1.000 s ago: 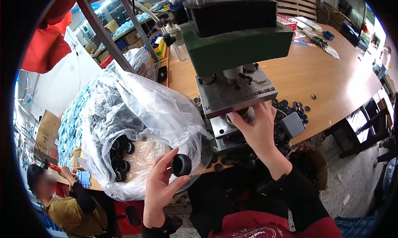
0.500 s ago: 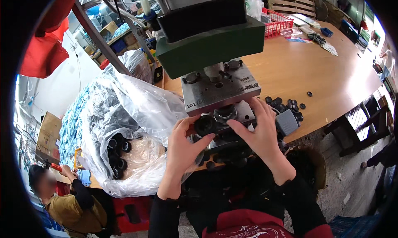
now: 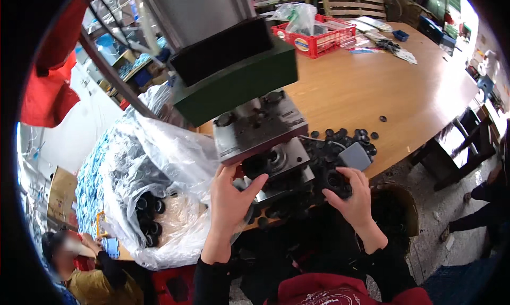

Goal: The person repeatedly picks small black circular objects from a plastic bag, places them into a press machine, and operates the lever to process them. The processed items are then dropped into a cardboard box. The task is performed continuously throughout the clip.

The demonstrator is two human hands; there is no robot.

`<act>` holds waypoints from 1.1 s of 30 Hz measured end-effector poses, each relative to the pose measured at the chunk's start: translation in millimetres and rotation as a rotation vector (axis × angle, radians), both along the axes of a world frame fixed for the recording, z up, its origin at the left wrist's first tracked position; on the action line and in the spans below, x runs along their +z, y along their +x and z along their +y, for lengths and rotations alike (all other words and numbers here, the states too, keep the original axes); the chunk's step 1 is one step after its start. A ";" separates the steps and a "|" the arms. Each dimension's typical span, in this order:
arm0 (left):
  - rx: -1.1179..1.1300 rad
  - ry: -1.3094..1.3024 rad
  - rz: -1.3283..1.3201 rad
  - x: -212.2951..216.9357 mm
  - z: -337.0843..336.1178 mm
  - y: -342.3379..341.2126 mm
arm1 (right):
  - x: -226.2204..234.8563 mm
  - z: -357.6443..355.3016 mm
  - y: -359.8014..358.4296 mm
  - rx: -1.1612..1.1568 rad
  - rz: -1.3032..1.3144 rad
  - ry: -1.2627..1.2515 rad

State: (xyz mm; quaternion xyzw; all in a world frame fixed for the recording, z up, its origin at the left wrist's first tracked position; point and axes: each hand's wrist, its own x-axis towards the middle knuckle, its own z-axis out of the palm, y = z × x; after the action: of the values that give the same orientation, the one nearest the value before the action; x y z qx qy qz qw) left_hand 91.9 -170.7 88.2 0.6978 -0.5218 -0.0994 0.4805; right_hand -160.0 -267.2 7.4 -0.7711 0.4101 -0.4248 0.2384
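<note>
Left hand partly open, thumb and fingers pinching black cup-shaped part at lower die, beneath upper die block. Right hand curled around black round piece, right of the die, beside loose black discs.

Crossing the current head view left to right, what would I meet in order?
Red cloth, bagged black parts, left hand holding a black ring, right hand, small blue tray.
</note>
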 end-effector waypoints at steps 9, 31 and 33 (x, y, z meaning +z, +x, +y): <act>-0.007 0.146 -0.048 -16.3 -50.9 8.7 | -151.9 21.2 -185.9 -0.454 0.665 0.262; 0.120 -0.107 -0.334 -16.2 -14.7 -27.2 | -43.0 -77.3 -32.3 -0.179 0.586 -0.274; 0.158 -0.102 -0.307 -17.8 12.4 -24.0 | -45.8 -81.9 -25.9 -0.150 0.665 -0.206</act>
State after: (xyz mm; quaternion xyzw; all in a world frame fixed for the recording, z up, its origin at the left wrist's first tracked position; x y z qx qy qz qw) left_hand 67.9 -158.3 70.4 0.7182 -0.5371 0.0729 0.4363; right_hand -186.0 -349.1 -38.4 -0.8549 0.4758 -0.2061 -0.0188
